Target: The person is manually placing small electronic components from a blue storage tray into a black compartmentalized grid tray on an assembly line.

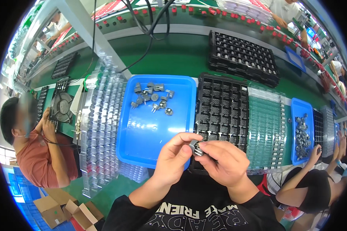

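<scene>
Close in front of my chest, my left hand [172, 157] and my right hand [228, 161] meet over a small grey plug part with metal prongs [198, 149]. Both hands pinch it between thumb and fingers, which cover much of it. Left of centre lies a blue tray [154, 140]; several similar grey plug parts [155, 97] are loose in its far half. Beyond my right hand stretches a black compartment tray [222, 102], its near end partly behind my fingers. Its visible compartments look mostly unfilled.
Clear plastic trays stand left [104, 129] and right [264, 129]. A filled black tray stack [243, 57] sits farther back. Another blue tray [298, 109] of parts lies right. Co-workers sit left [46, 154] and right [308, 188]. Cables [152, 30] hang overhead beside a metal post [92, 34].
</scene>
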Demonstrator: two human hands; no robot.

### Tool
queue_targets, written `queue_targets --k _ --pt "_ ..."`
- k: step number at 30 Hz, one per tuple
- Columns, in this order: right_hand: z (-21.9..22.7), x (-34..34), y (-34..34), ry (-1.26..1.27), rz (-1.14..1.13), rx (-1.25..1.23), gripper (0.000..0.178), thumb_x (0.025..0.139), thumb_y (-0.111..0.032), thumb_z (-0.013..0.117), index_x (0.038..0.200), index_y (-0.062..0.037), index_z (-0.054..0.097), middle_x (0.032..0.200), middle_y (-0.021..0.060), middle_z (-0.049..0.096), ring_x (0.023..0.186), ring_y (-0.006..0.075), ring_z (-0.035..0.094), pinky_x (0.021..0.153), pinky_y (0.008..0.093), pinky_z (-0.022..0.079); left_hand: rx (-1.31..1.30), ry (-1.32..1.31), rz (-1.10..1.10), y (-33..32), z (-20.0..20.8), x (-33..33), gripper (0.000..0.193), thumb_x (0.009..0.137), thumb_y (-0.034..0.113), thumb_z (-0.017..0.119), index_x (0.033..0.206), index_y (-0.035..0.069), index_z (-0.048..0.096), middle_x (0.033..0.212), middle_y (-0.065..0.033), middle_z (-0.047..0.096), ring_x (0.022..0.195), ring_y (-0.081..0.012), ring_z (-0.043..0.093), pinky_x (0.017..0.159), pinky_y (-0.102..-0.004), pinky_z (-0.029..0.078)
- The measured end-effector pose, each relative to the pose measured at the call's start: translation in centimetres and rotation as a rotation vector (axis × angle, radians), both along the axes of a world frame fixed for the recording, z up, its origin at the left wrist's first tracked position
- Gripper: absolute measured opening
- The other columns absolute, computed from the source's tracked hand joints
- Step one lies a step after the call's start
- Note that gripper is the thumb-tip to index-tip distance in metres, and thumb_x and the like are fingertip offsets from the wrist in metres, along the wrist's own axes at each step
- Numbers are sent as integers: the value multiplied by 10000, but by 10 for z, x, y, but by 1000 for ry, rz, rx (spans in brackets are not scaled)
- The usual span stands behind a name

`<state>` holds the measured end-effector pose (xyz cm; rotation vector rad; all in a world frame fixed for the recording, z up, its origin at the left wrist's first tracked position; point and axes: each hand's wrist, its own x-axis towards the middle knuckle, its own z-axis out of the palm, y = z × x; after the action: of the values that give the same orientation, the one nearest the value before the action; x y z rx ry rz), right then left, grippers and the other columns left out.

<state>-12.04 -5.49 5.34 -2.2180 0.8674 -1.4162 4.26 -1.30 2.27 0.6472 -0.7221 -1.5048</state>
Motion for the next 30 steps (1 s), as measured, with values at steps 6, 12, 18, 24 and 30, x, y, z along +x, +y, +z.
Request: queue_targets --k 6,12,18,24,30 --pt "-7 -4 0 -5 -13 5 330 744 -30 884 1037 -3 736 882 143 738 767 266 737 673 337 613 27 -11 -41 1 -6 -3 411 1053 306 630 1305 -17 604 1210 -48 646 1103 -119 593 966 -295 475" --pt "-7 -13 -1 31 -1 31 321 748 -46 887 1028 0 735 896 136 737 770 262 731 673 326 603 41 -82 -50 0 -13 -7 410 1043 298 649 1301 -18 608 1223 -54 646 1114 -130 594 978 -301 474" --pt "-14 -19 1 -77 -35 200 178 791 -39 843 919 -18 721 928 122 735 821 246 736 694 323 603 -27 -92 -27 -5 -16 -11 323 1012 178 697 1258 -17 622 1172 -55 672 1057 -155 654 927 -309 538" --pt "-29 -64 -59 235 -204 318 82 838 -59 766 865 -41 690 890 108 721 830 290 710 757 372 564 -176 -1608 297 -54 -13 44 472 830 53 775 1284 73 649 1193 -175 672 1076 -381 650 941 -446 521" --pt "-57 -113 -156 746 -538 150 54 855 -60 687 864 -64 634 890 133 652 904 370 663 754 486 546 -50 -1901 193 -90 -27 73 374 801 6 759 1164 72 691 1141 -152 645 1069 -378 651 896 -476 529"
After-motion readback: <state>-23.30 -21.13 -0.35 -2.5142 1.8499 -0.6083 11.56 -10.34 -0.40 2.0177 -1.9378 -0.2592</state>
